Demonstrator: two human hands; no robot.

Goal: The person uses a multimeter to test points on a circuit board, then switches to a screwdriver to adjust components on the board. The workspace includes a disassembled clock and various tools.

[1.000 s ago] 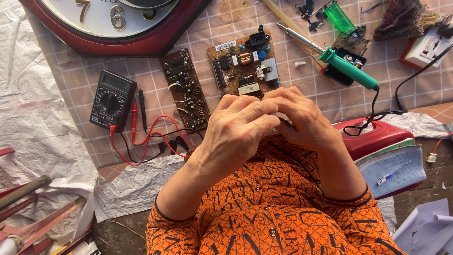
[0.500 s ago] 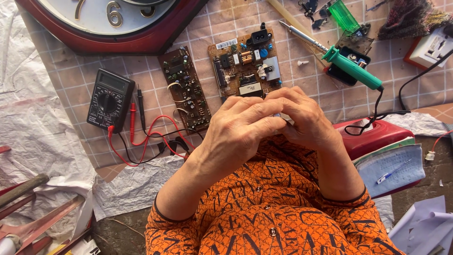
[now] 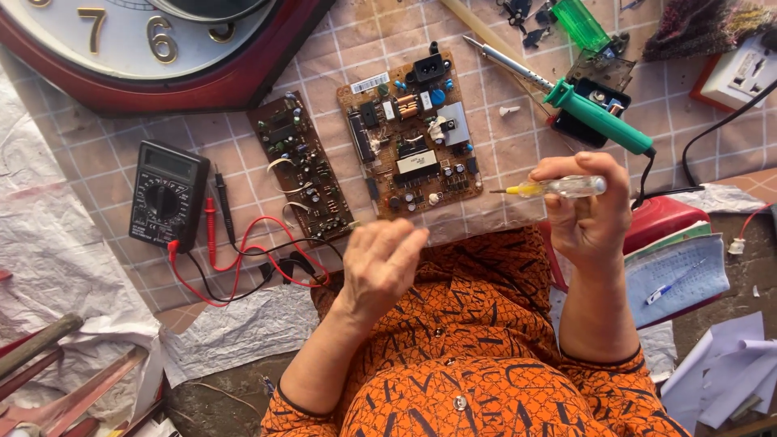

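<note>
**Over the tiled table, a tester screwdriver held level**

Above the lap, the right hand is raised with its forearm upright, fingers curled round a clear-handled tester screwdriver — the tool lies level, its yellow collar and thin tip pointing left toward the large brown circuit board. The tip stops just short of that board's lower right corner, not touching it. The left hand hangs lower and nearer the body, palm toward the camera, fingers loosely spread and half bent, holding nothing; its fingertips sit just below the table edge, close to the tangle of red and black test leads.

A narrow dark circuit board lies tilted beside the large one. Left of it rests a black multimeter, its leads running toward the table's edge. A green-handled soldering iron lies slantwise upper right, its handle over a small black box. A red-framed wall clock fills the upper left. By the right forearm a red case carries a notebook with a blue pen — what else it contains cannot be told.
</note>
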